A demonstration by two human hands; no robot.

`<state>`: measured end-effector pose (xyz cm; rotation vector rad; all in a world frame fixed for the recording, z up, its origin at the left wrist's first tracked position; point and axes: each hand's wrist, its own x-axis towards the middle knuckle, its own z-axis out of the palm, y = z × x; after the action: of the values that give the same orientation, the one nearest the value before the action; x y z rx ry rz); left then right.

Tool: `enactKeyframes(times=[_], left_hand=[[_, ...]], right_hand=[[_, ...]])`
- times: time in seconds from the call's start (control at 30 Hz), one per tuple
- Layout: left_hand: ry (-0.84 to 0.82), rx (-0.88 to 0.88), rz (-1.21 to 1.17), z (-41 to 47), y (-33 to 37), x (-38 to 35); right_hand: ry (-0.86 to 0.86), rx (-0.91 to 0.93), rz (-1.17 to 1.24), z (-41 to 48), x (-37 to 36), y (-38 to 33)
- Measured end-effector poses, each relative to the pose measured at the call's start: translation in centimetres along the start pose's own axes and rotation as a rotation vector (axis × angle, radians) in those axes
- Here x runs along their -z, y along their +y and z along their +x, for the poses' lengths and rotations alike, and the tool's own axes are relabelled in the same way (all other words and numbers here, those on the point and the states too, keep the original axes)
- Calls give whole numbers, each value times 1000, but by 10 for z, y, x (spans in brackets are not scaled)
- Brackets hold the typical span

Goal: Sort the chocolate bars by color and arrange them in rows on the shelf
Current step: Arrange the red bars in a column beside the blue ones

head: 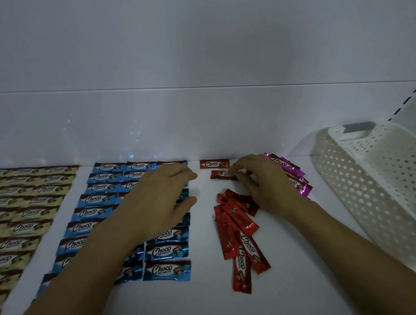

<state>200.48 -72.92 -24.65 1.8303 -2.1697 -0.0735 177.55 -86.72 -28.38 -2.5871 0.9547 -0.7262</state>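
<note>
Yellow bars (23,212) lie in neat rows at the left of the white shelf (205,302), with rows of blue bars (94,199) beside them. Two red bars lie in a column at the back: one (214,163) against the wall, and a second (221,175) just in front of it. My right hand (260,180) pinches the right end of that second red bar. A loose pile of red bars (239,231) lies nearer me. Pink bars (299,180) show behind my right hand, partly hidden. My left hand (160,197) hovers over the blue rows, fingers relaxed and holding nothing.
A white perforated plastic basket (376,189) stands at the right side of the shelf, close to my right forearm. The shelf's white back wall (199,121) rises directly behind the rows of bars.
</note>
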Motion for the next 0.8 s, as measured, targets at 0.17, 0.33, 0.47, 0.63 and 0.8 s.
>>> enactKeyframes(times=[0.17, 0.33, 0.47, 0.63, 0.8], left_hand=[[28, -23, 5, -2, 1, -2], [37, -43, 20, -2, 2, -5], [42, -36, 15, -3, 2, -7], [47, -22, 7, -3, 1, -8], [49, -10, 10, -4, -2, -8]], right_hand=[[-125, -50, -10, 4, 8, -3], [-299, -75, -30, 8, 26, -3], [-232, -40, -6, 10, 30, -1], [-304, 186, -121, 19, 24, 7], [-298, 207, -161, 19, 28, 10]])
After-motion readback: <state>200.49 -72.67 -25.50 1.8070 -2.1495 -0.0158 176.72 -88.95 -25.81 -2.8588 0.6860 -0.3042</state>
